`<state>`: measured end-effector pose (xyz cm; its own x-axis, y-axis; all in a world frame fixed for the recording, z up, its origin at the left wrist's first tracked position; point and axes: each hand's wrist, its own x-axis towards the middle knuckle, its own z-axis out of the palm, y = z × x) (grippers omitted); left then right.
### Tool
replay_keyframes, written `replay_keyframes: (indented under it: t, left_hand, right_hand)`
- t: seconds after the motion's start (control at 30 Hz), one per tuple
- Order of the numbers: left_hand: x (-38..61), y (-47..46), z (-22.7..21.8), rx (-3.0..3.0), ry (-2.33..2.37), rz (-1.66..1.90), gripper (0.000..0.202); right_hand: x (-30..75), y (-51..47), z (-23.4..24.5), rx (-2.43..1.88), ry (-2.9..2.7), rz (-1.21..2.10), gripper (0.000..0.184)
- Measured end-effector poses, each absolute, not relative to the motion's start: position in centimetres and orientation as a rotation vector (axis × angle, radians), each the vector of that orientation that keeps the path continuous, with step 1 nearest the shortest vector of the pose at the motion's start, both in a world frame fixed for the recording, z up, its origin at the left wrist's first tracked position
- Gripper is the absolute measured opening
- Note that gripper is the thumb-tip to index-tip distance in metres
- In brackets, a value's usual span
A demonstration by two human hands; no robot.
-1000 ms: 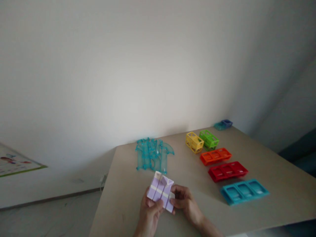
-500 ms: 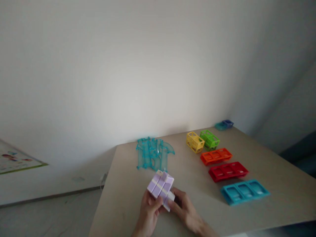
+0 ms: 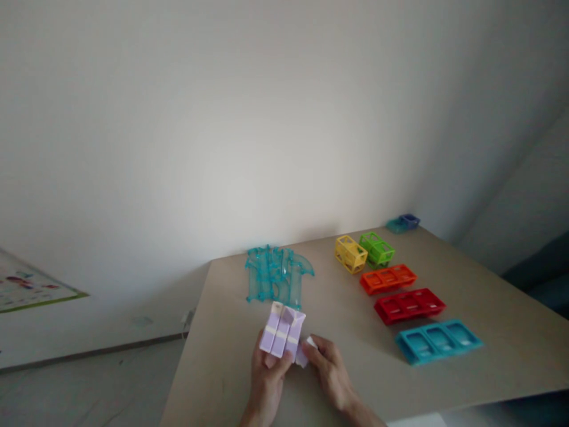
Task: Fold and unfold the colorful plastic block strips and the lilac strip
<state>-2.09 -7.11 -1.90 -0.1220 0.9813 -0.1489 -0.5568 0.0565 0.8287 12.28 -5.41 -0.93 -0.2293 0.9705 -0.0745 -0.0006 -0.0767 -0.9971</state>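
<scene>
Low over the near part of the table is a purple-and-white block toy (image 3: 279,332) that looks like a twisting snake puzzle, with blocky rows crossed by pale bands. My left hand (image 3: 267,373) is closed around its lower left side, thumb lying across the front. My right hand (image 3: 326,365) pinches a small pale end piece at the lower right, which sticks out at an angle from the main block. Fingers behind the toy are partly hidden. Just beyond it lie translucent teal track-like pieces (image 3: 267,279).
On the right of the table (image 3: 213,356) lie a blue three-hole frame (image 3: 438,343), a red frame (image 3: 409,305), an orange frame (image 3: 388,279), a yellow cage block (image 3: 351,255) and a green cage block (image 3: 376,249). A dark-blue piece (image 3: 409,221) sits at the back corner. A wall rises behind.
The block toy has turned more upright and shifted slightly left. Its lower right end piece, in my right hand, now stands at a different angle from the main block.
</scene>
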Motion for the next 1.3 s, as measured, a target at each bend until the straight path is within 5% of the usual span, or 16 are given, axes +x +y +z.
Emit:
replay_keyframes:
  t: [0.27,0.6,1.3]
  left_hand:
    - [-1.3,-7.5,-2.0,0.679,1.093,1.589,0.058]
    - [-2.7,-6.8,-2.5,0.787,1.205,1.65,0.046]
    - [-3.2,-7.3,-3.4,0.722,1.168,1.46,0.039]
  right_hand:
    - [12.2,-5.5,-0.8,-1.245,-1.379,1.281,0.034]
    - [12.3,-6.1,-0.5,-1.131,-1.593,1.184,0.018]
    - [12.8,-6.5,1.0,-0.971,-1.768,1.064,0.022]
